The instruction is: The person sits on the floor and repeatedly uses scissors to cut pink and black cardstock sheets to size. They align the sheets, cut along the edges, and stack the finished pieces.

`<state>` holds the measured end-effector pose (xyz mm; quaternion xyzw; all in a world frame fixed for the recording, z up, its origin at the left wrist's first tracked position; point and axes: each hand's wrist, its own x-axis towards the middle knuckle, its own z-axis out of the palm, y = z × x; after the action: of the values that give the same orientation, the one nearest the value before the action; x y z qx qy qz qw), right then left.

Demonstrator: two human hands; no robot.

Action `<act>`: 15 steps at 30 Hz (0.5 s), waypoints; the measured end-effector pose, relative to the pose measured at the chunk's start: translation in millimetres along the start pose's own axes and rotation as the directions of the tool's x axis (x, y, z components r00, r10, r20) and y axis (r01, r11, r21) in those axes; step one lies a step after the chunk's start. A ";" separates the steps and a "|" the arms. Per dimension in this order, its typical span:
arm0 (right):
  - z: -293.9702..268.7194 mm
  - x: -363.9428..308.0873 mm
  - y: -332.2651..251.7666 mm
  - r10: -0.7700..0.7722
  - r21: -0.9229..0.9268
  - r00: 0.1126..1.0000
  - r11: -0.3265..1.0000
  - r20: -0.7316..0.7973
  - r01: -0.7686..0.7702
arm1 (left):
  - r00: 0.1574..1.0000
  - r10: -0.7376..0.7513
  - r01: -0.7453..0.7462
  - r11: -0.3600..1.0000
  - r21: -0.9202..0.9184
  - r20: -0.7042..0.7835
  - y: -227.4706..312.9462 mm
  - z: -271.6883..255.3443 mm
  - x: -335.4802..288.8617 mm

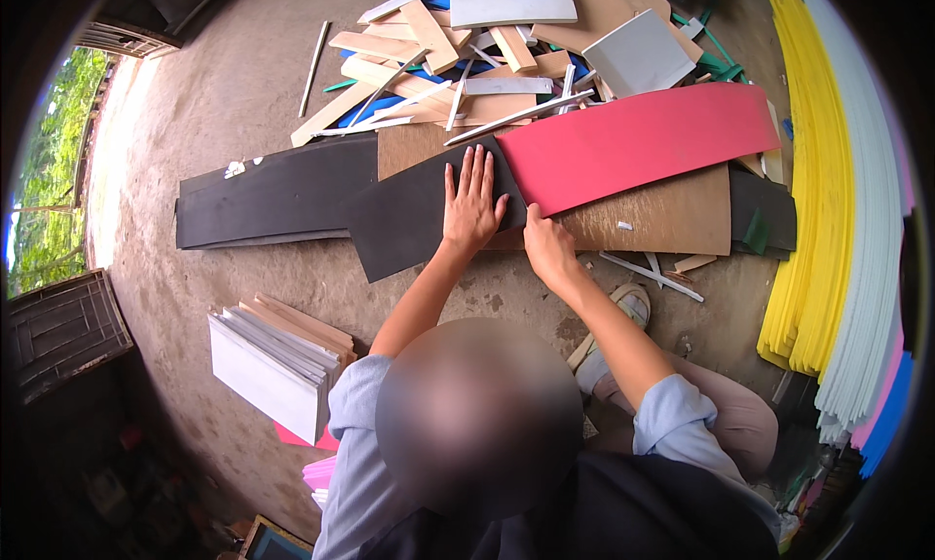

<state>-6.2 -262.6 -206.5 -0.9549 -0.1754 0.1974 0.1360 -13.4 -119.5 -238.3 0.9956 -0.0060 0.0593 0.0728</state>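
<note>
My left hand (pixel 474 202) lies flat, fingers stretched out, on a black foam sheet (pixel 394 219) set at a slant. A long red-pink foam sheet (pixel 643 146) extends to the right from the black sheet's right edge. At the near left corner of the pink sheet, my right hand (pixel 548 241) is closed, close to the black edge. Whatever its fingers hold is hidden. Under the sheets is a worn brown wooden board (pixel 672 214). More dark foam (pixel 263 195) sticks out on the left.
Beyond the board, a heap of offcuts (pixel 467 63) in beige, white, blue and green covers the floor. Tall stacks of yellow sheets (pixel 808 200) and pale blue sheets (pixel 867 219) line the right side. A pile of white and beige pieces (pixel 278 365) stands at near left.
</note>
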 end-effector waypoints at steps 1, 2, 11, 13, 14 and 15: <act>2.6 -6.9 3.2 0.006 0.019 1.000 1.000 0.018 -0.007 | 1.000 0.003 -0.003 1.000 0.009 -0.004 0.4 0.5 -0.4; 5.3 -14.2 6.1 0.012 0.039 0.999 0.999 0.036 -0.013 | 1.000 0.006 -0.006 1.000 0.018 -0.007 1.0 0.7 -1.7; 12.8 -51.5 17.9 -0.024 -0.031 0.999 0.999 0.021 0.025 | 0.999 0.019 -0.018 1.000 0.018 -0.029 -1.6 3.8 -3.8; 16.1 -59.4 21.7 -0.007 -0.046 0.999 0.999 0.047 0.009 | 0.999 0.024 -0.023 1.000 0.019 -0.031 0.3 3.2 -3.2; 17.4 -60.9 23.6 0.002 -0.053 0.998 0.999 0.060 0.001 | 0.999 0.022 -0.022 0.999 0.025 -0.030 0.7 2.8 -2.7; 18.2 -62.2 23.1 0.015 -0.063 0.998 0.998 0.055 -0.012 | 0.999 0.021 -0.020 0.999 0.026 -0.025 2.9 3.1 -3.6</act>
<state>-60.9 -304.1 -209.7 -0.9540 -0.1788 0.2191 0.0997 -16.6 -122.8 -241.4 0.9955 -0.0145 0.0729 0.0592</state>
